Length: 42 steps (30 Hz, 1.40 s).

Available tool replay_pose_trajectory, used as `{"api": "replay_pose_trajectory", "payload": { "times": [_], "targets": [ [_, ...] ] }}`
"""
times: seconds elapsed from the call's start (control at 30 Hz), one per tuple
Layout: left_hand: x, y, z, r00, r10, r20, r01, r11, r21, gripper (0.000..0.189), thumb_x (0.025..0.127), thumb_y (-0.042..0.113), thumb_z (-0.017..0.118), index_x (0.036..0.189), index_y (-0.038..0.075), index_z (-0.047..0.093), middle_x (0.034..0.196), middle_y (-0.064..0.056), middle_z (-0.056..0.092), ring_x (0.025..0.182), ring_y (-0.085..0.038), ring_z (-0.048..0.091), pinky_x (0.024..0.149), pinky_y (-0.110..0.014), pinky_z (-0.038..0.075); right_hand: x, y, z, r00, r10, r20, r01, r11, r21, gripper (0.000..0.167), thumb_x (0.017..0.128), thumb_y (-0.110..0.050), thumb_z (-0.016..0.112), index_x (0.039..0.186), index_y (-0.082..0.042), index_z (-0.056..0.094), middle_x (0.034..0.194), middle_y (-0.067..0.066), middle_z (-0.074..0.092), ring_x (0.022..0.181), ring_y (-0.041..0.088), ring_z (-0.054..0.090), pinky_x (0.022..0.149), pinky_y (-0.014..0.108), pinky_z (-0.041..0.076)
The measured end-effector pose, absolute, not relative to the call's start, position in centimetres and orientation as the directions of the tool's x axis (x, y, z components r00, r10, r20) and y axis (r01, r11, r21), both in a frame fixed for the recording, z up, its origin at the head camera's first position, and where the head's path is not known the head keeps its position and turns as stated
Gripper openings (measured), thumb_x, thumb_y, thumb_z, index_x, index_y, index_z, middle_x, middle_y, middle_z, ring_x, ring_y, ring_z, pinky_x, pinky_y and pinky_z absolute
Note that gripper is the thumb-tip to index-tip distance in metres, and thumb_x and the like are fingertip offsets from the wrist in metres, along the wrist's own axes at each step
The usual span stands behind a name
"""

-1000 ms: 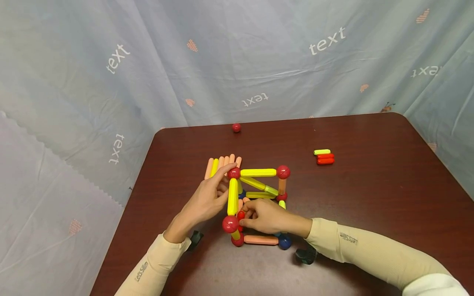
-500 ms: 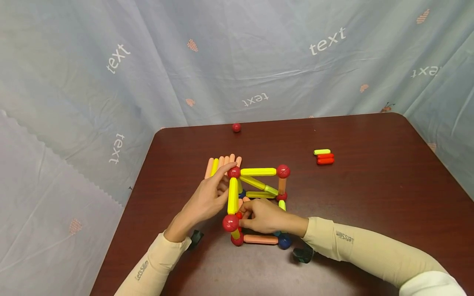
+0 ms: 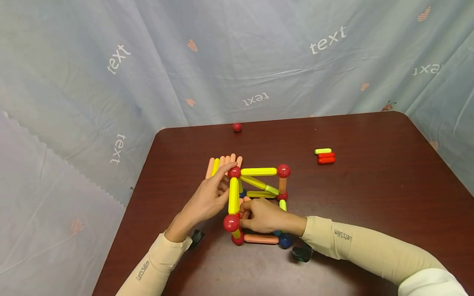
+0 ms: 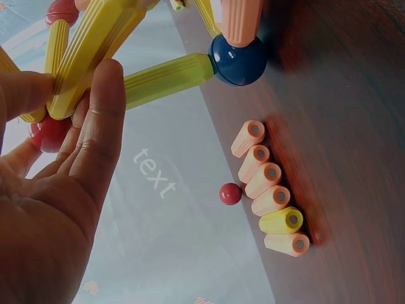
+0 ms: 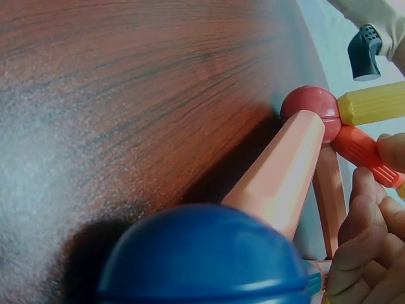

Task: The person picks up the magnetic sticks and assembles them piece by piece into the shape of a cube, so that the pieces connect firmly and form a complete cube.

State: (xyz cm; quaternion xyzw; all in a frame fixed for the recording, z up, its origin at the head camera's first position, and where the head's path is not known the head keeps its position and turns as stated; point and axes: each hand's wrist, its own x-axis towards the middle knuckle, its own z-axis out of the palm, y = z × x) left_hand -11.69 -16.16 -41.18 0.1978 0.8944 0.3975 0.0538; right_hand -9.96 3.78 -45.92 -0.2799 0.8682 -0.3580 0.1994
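A magnetic frame of sticks and balls stands mid-table, its upper edges made of yellow sticks (image 3: 258,172). My left hand (image 3: 207,197) grips its upper back-left corner, fingers and thumb about a red ball (image 4: 49,133) and the yellow stick (image 4: 95,50) joined there. Inside the frame, my right hand (image 3: 264,214) pinches a short red stick (image 5: 364,152) between thumb and finger. One end of that stick meets the lower front-left red ball (image 5: 311,111). A peach stick (image 3: 261,239) runs from this ball to a blue ball (image 3: 284,241). The right fingers mostly hide the red stick in the head view.
Loose peach sticks and one yellow stick (image 4: 281,220) lie in a row behind the frame. A single red ball (image 3: 237,127) rests near the table's far edge. Two short red sticks (image 3: 326,158) and a yellow-green one (image 3: 323,151) lie at the back right.
My right hand has shifted slightly left, and the red stick has dropped lower behind the front-left upright. The left hand keeps its place on the corner.
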Motion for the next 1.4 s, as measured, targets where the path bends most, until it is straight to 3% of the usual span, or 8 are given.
{"api": "replay_pose_trajectory", "payload": {
  "times": [0.37,0.5,0.8,0.97,1.13,1.4],
  "targets": [
    [-11.4,-16.4,-41.2,-0.911,0.411,0.033,0.305,0.617,0.726,0.074,0.095,0.012,0.069,0.155,0.034,0.033,0.105,-0.002,0.071,0.087,-0.011,0.069,0.079,-0.025,0.059,-9.8,3.9,-45.8,-0.760,-0.638,-0.126,-0.371,0.585,-0.721,0.010,0.091,-0.027,0.073,0.091,-0.017,0.070,0.074,-0.012,0.066,0.064,0.003,0.056,0.057,0.020,0.045],
    [-11.4,-16.4,-41.3,-0.913,0.408,0.032,0.302,0.618,0.726,0.072,0.096,0.012,0.068,0.156,0.030,0.033,0.107,-0.002,0.071,0.087,-0.011,0.070,0.080,-0.025,0.059,-9.8,4.4,-45.6,-0.750,-0.652,-0.111,-0.399,0.579,-0.711,0.014,0.093,-0.032,0.073,0.096,-0.018,0.071,0.075,-0.014,0.065,0.062,0.001,0.055,0.056,0.019,0.045],
    [-11.3,-16.3,-41.4,-0.910,0.412,0.043,0.312,0.612,0.727,0.072,0.095,0.009,0.067,0.157,0.025,0.034,0.104,-0.002,0.071,0.085,-0.011,0.069,0.078,-0.025,0.058,-9.7,6.6,-42.5,-0.725,-0.688,0.034,-0.498,0.489,-0.716,0.016,0.093,-0.026,0.075,0.105,-0.016,0.071,0.080,-0.012,0.066,0.067,0.002,0.056,0.063,0.019,0.050],
    [-11.3,-16.4,-41.4,-0.910,0.412,0.033,0.308,0.624,0.718,0.073,0.095,0.009,0.067,0.157,0.026,0.032,0.105,-0.003,0.071,0.080,-0.010,0.069,0.078,-0.025,0.058,-9.7,9.0,-38.6,-0.733,-0.642,0.225,-0.614,0.481,-0.626,0.020,0.091,-0.024,0.078,0.110,-0.017,0.073,0.087,-0.010,0.068,0.070,0.003,0.057,0.062,0.019,0.051],
    [-11.3,-16.4,-41.3,-0.914,0.405,0.021,0.297,0.635,0.713,0.075,0.095,0.012,0.069,0.158,0.028,0.032,0.104,-0.004,0.070,0.078,-0.011,0.067,0.077,-0.027,0.058,-11.3,12.1,-36.4,-0.752,-0.519,0.406,-0.659,0.581,-0.478,0.023,0.090,-0.021,0.080,0.110,-0.014,0.072,0.092,-0.005,0.068,0.075,0.005,0.060,0.063,0.023,0.052],
    [-11.3,-16.5,-41.4,-0.915,0.402,0.037,0.306,0.631,0.713,0.074,0.095,0.010,0.069,0.156,0.031,0.033,0.106,-0.003,0.070,0.083,-0.011,0.068,0.079,-0.025,0.058,-13.3,14.6,-37.6,-0.823,-0.484,0.297,-0.567,0.730,-0.381,0.037,0.090,-0.031,0.079,0.119,-0.010,0.071,0.116,0.006,0.069,0.105,0.024,0.065,0.089,0.044,0.055]
  ]
}}
